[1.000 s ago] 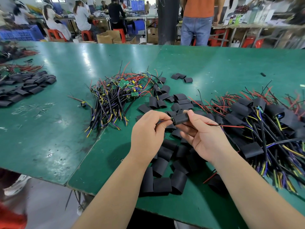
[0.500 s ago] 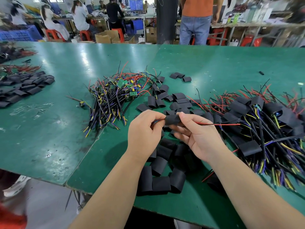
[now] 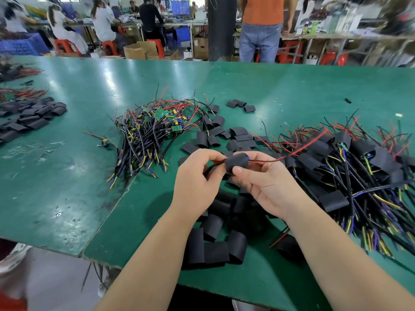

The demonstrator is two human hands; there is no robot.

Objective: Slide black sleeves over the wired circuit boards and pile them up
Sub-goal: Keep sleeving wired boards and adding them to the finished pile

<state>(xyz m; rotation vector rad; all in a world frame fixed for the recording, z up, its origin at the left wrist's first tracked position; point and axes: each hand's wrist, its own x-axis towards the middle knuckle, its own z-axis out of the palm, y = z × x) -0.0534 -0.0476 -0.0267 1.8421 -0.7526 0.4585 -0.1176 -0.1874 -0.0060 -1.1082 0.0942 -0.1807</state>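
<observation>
The sleeve (image 3: pixel 237 162) now bulges rounder, a blue part (image 3: pixel 243 156) peeking from its right end. The left hand (image 3: pixel 197 182) pinches the cable (image 3: pixel 210 170) right against it. The right hand (image 3: pixel 267 187) has its thumb on the near side, and the red wire (image 3: pixel 310 142) has swung up rightward.

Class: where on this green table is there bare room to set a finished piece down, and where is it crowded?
Bare: the table left of the unsleeved bundle; the far stretch behind the sleeved pile. Crowded: the loose sleeves in the near middle.
</observation>
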